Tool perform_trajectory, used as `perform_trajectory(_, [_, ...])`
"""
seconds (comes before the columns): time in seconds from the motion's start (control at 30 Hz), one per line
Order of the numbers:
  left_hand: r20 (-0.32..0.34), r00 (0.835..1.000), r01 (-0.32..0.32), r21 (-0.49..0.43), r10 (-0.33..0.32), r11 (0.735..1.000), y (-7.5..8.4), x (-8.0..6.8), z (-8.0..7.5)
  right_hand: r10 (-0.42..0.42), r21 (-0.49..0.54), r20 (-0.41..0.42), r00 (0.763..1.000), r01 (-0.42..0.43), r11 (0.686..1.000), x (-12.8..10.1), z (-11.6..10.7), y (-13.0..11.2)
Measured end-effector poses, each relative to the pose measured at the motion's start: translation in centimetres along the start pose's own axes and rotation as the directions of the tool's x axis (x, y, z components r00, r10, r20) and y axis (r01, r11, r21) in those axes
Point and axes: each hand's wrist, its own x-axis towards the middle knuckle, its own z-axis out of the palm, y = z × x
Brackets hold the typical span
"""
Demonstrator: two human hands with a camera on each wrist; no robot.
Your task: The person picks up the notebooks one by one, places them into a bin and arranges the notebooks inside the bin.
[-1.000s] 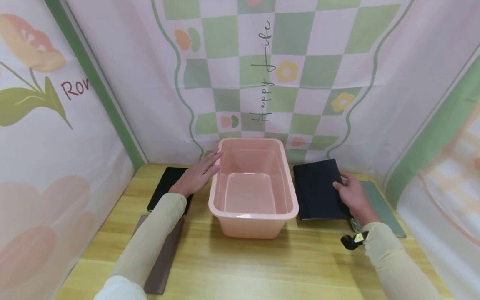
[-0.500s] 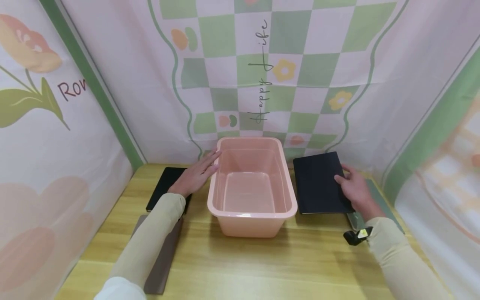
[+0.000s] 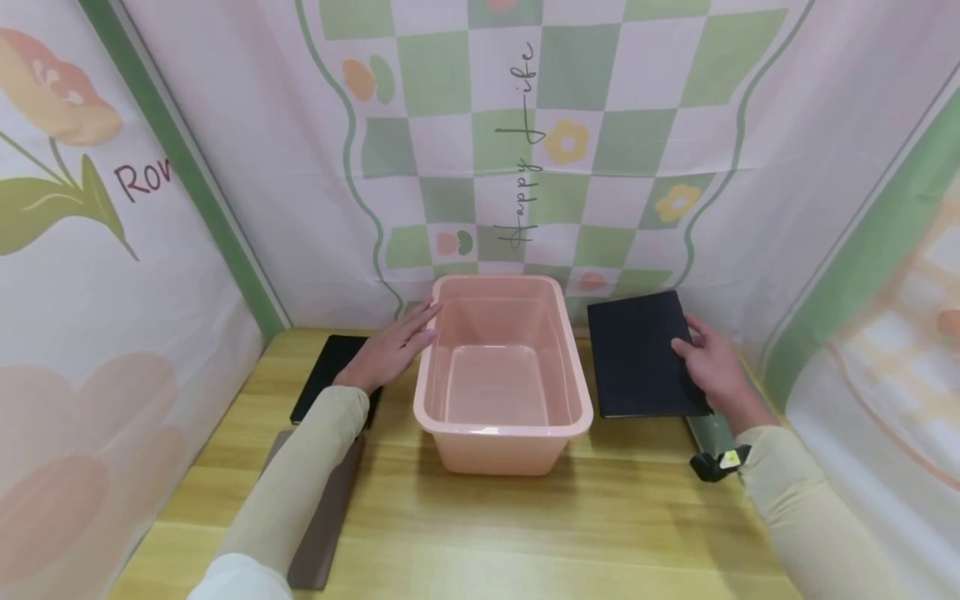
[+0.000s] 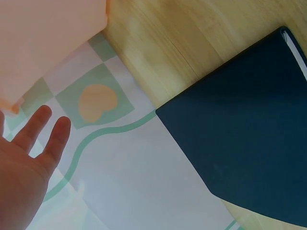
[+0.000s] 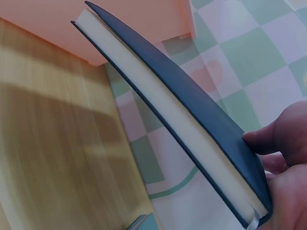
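right hand pinches black notebook lifted, long axis pointing away; left hand flat, fingers straight.

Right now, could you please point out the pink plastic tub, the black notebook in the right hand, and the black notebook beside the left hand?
Pink plastic tub (image 3: pixel 501 429): head view, bare near rim.
Black notebook in the right hand (image 3: pixel 637 354): head view, middle of its cover.
Black notebook beside the left hand (image 4: pixel 244 143): left wrist view, middle of its cover.
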Motion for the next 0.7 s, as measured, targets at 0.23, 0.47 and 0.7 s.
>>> perform_trajectory(0.23, [0.003,1.000,0.002,0.005,-0.002,1.000,0.1,-0.1,0.0,0.000,-0.099,-0.035,0.999,-0.003,0.995,0.1,-0.6,-1.0])
perform_trajectory(0.47, [-0.002,1.000,-0.006,-0.005,0.006,1.000,0.1,0.0,0.0,-0.013,-0.104,-0.034,0.999,0.010,0.994,0.1,-1.1,-2.0])
perform_trajectory(0.7, [0.000,1.000,-0.019,0.000,0.019,1.000,0.2,0.0,-0.1,-0.029,-0.035,-0.037,0.999,0.028,0.999,0.1,-1.6,-2.9])
